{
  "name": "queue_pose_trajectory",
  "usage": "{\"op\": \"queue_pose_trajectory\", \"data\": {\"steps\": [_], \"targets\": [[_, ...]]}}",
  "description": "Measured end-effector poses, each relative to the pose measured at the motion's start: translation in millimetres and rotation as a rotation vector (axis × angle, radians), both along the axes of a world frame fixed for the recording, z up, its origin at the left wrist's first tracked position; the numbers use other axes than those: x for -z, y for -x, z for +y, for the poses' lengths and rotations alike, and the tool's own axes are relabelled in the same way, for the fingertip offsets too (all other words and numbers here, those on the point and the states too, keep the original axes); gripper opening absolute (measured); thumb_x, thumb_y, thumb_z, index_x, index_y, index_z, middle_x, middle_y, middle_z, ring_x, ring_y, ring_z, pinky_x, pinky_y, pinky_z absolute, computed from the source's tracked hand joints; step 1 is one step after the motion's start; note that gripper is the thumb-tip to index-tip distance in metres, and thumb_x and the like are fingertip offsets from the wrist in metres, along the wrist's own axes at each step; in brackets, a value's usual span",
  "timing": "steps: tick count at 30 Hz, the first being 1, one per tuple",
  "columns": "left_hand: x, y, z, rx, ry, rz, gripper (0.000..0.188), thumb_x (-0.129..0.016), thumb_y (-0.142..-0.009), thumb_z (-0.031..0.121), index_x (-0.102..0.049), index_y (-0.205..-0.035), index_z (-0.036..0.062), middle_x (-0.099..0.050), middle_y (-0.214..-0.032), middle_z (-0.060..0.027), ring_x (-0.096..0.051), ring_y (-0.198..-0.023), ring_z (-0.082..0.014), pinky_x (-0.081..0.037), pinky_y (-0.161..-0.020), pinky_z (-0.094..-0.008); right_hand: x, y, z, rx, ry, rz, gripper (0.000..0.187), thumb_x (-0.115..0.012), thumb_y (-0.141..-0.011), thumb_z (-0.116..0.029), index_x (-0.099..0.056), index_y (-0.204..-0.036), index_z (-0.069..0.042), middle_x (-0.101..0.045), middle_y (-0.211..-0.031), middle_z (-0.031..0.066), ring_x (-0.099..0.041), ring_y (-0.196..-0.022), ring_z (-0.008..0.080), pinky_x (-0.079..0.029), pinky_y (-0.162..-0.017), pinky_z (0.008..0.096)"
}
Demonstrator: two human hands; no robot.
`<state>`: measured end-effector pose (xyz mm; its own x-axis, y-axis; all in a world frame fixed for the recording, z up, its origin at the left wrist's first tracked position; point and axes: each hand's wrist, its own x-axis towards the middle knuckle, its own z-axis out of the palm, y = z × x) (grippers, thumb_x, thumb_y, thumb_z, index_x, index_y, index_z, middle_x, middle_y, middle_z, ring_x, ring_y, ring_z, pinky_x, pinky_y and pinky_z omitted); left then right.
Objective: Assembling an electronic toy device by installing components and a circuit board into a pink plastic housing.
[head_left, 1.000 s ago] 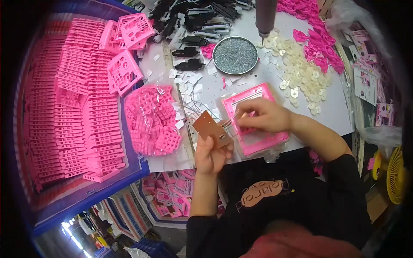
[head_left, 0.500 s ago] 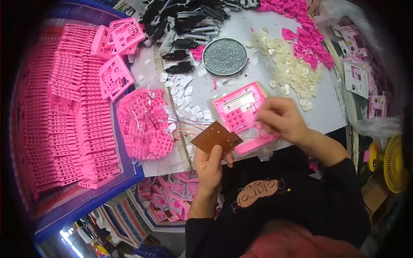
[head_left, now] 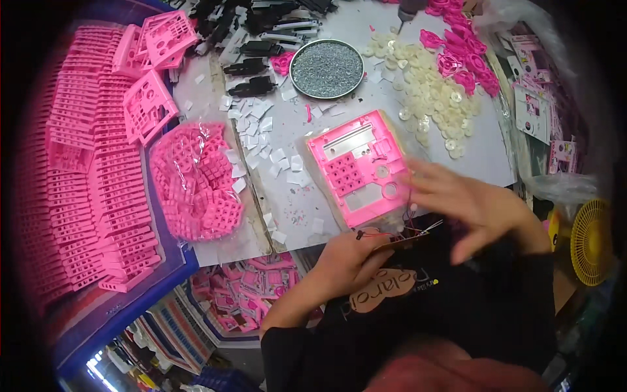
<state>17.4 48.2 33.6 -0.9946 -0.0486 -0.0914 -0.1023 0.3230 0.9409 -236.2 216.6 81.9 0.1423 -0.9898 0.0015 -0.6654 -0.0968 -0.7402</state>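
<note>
My left hand (head_left: 349,261) grips a brown circuit board (head_left: 406,242), now tipped almost edge-on, close to my dark shirt. Thin wires (head_left: 421,232) trail from the board. Beside it, my right hand (head_left: 473,202) has its fingers spread and holds nothing that I can see; its fingertips are near the right edge of a pink plastic casing (head_left: 373,164). The casing lies face down or inside up on a plastic-wrapped pad, I cannot tell which. A pink rubber keypad (head_left: 344,175) sits in it, below a silvery strip.
A round tin of small screws (head_left: 326,68) stands behind the casing. Around it lie white squares (head_left: 251,127), cream discs (head_left: 437,98), black parts (head_left: 251,86) and pink pieces (head_left: 457,46). Bagged keypads (head_left: 196,183) and a blue crate (head_left: 173,261) of pink casings are left. A screwdriver (head_left: 411,8) hangs at the top.
The board has moved down and right toward my body and turned from flat to edge-on. My right hand has gone from pinched to spread and lowered. The casing shows more fully.
</note>
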Motion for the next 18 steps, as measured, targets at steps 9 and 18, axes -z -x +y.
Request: {"op": "queue_pose_trajectory", "data": {"steps": [9,18], "targets": [[28.9,-34.6,11.9,-0.391,-1.063,-0.321,0.058,-0.054,-0.101,0.008,-0.03,-0.153,0.0055,-0.051,-0.139,-0.0165,-0.068,-0.102,-0.028,-0.057,-0.087,-0.0389,73.7,-21.4,-96.7,0.115,0.054,-0.27,0.031,-0.066,-0.094,-0.016,-0.067,-0.12,0.001,-0.073,-0.09,0.0159,-0.071,-0.08,0.0258,-0.054,-0.073,0.0357],[20.1,-44.8,9.0,-0.382,-0.456,-0.277,0.058,-0.064,-0.096,0.006,-0.041,-0.149,0.0035,-0.064,-0.123,-0.0137,-0.067,-0.093,-0.016,-0.055,-0.079,-0.0289,73.6,-19.2,-146.7,-0.029,-0.158,-0.021,0.026,-0.067,-0.089,-0.014,-0.069,-0.113,-0.003,-0.071,-0.087,0.0178,-0.069,-0.081,0.0341,-0.053,-0.075,0.0416]]}}
